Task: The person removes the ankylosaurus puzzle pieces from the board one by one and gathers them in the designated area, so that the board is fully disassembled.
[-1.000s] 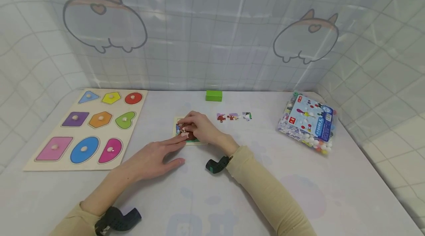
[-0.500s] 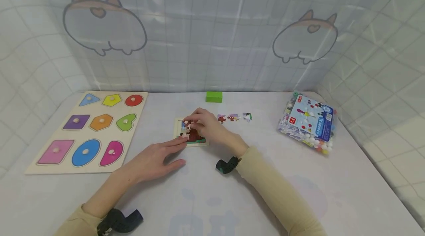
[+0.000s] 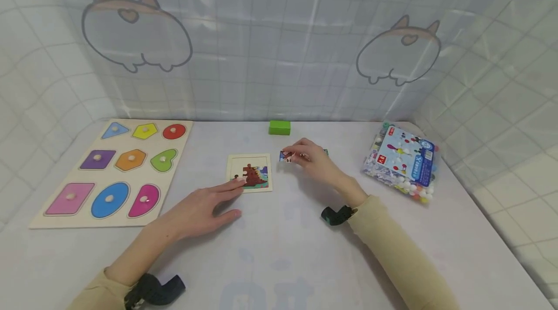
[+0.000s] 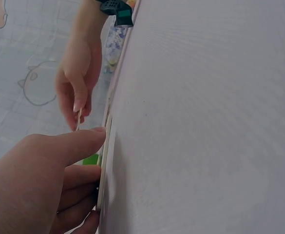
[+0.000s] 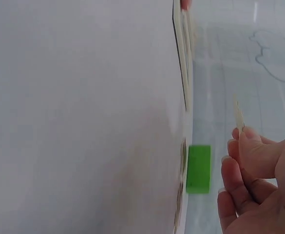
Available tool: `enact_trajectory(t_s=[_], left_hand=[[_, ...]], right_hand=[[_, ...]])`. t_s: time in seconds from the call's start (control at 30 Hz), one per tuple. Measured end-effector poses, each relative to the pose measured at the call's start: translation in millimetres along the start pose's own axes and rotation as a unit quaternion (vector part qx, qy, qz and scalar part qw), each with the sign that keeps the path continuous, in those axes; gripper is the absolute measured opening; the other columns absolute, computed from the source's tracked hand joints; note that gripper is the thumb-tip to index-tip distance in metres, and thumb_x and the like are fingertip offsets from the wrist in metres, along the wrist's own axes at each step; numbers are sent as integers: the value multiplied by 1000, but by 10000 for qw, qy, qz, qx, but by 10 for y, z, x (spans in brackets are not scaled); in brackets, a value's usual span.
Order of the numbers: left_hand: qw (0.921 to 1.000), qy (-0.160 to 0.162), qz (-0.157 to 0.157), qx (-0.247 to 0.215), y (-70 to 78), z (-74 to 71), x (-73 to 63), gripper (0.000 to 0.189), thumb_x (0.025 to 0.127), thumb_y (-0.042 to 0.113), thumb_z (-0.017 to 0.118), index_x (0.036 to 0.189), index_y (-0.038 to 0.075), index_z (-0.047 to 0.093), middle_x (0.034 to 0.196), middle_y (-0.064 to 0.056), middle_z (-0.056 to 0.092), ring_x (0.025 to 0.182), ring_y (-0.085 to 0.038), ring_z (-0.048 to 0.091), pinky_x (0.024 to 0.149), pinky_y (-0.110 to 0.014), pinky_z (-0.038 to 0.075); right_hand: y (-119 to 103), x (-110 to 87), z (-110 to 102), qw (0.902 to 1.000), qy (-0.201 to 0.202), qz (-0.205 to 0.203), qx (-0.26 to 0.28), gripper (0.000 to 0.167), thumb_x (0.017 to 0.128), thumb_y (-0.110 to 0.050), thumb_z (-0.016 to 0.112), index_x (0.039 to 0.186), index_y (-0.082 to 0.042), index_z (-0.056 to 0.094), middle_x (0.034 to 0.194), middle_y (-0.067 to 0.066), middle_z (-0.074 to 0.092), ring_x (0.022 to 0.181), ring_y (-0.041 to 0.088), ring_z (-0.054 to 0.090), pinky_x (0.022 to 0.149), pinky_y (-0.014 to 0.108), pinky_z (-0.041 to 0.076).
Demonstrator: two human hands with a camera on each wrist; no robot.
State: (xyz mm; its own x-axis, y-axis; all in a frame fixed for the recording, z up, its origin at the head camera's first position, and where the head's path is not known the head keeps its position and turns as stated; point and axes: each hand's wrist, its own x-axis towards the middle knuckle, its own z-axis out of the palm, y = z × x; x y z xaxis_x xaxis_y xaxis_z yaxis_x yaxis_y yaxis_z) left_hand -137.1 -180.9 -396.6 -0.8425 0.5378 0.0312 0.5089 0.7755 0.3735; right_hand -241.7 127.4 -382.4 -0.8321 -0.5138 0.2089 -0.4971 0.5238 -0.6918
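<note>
A small jigsaw puzzle board (image 3: 234, 161) with a pale frame lies mid-table; a brown dinosaur picture fills its lower and right part, and its upper left is bare. My left hand (image 3: 202, 210) rests straight fingertips on the board's lower left. To the right of it, my right hand (image 3: 316, 162) pinches a blue and brown jigsaw piece (image 3: 285, 156) between thumb and fingers. The right wrist view shows this piece (image 5: 238, 114) edge-on, held up off the table. Other loose pieces (image 5: 182, 170) lie below that hand, which mostly covers them in the head view.
A green block (image 3: 280, 128) stands at the back. On the left lies a wooden board of knobbed shapes (image 3: 102, 174). A clear pack of coloured beads with a blue label (image 3: 403, 160) sits at the right. A tiled-pattern curtain (image 3: 270, 43) rises behind the table.
My right hand has lifted a piece out of the puzzle board and carried it right, over the loose pieces. The board's upper left is now bare. My left hand has stayed on it.
</note>
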Motion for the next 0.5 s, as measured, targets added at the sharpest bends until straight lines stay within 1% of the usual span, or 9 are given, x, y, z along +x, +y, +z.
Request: enact_trajectory(t_s=[0.13,0.23,0.4,0.5], left_hand=[[10000,18,-26,-10,-1,-11,-10,61,94,48,65,145,15,55,157,7,42,143,-23,43,112,-47,42],[10000,-2,-54,-6,-1,-13,-13,61,94,48,65,145,16,55,157,7,42,142,-23,44,111,-48,43],[10000,-48,-55,-13,-1,3,-5,61,94,49,64,145,17,54,157,7,42,142,-23,44,111,-48,43],[10000,-46,-53,-31,-2,6,-3,62,94,49,64,145,17,54,157,7,42,143,-23,44,111,-48,43]], right_hand=[[53,-70,-66,10000,65,48,29,31,96,-4,64,126,-8,70,112,9,62,100,22,57,87,36,48],[93,-107,-84,9998,63,166,62,32,97,-5,63,128,-10,69,112,8,62,102,22,57,90,37,48],[179,-148,-68,9998,-129,157,37,32,98,-5,62,129,-8,68,114,7,61,102,20,57,89,34,49],[209,-158,-42,9997,-229,119,34,31,98,-6,62,128,-7,68,114,9,61,101,21,57,87,34,49]])
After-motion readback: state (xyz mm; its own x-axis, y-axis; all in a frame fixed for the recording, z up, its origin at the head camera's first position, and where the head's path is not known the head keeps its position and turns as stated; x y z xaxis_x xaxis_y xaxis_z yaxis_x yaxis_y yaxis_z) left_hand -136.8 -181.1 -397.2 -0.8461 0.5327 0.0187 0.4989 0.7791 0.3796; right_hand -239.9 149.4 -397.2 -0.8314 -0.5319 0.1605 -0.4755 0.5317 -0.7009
